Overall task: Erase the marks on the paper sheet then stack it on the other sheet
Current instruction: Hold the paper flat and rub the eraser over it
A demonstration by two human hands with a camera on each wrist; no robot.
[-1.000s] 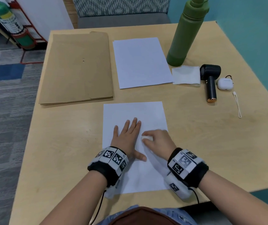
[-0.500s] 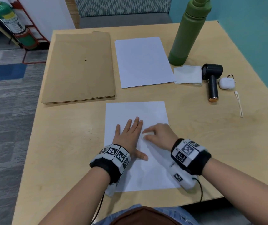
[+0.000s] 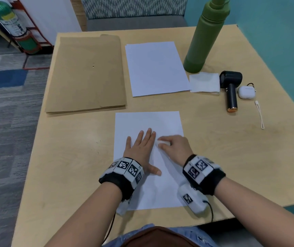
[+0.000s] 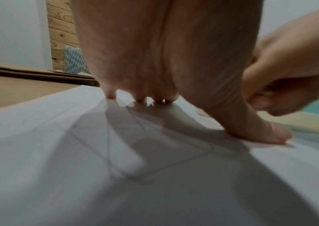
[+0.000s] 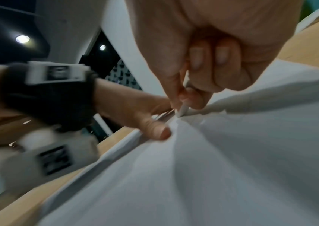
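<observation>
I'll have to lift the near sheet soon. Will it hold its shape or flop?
Likely floppy: the near sheet is a single thin leaf, and in the right wrist view it wrinkles beside the eraser. Probably very light and apt to slide; the left hand lies flat on it, seemingly pinning it.

Left hand [image 3: 141,151] flat, fingers straight, right hand [image 3: 175,147] curled, pinching
</observation>
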